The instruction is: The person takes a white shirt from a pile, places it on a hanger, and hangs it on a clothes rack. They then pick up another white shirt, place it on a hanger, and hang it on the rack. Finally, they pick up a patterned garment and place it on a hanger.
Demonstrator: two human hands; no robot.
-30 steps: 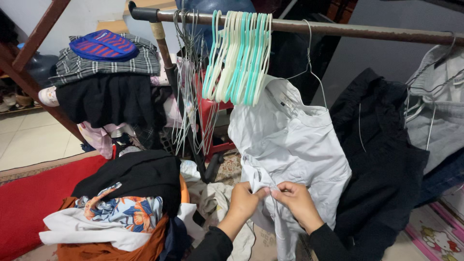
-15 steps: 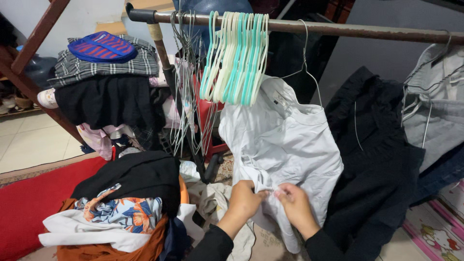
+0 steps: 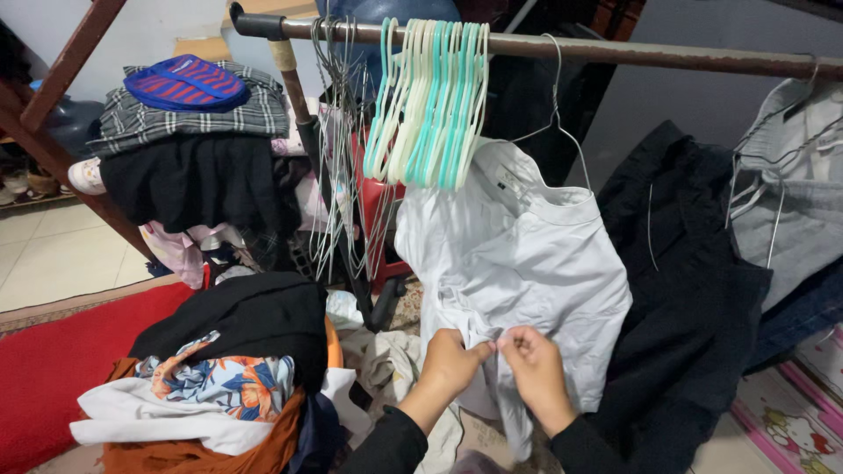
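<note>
1. Left hand point(image 3: 450, 367) pinches the white shirt point(image 3: 518, 254) front, fingers closed on cloth.
2. Right hand point(image 3: 536, 369) pinches the same placket, touching the left.
3. Shirt hangs from rail point(image 3: 615, 54), at 12 o'clock from the hands.
4. Hangers point(image 3: 430, 101) at 11; laundry pile point(image 3: 219, 377) at 9.

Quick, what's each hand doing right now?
Left hand: closed, pinching the white shirt front.
Right hand: closed, pinching the same shirt edge beside it.

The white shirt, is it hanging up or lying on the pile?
Hanging up. The white shirt is on a wire hanger hooked over the rail, while both hands pinch its front.
</note>
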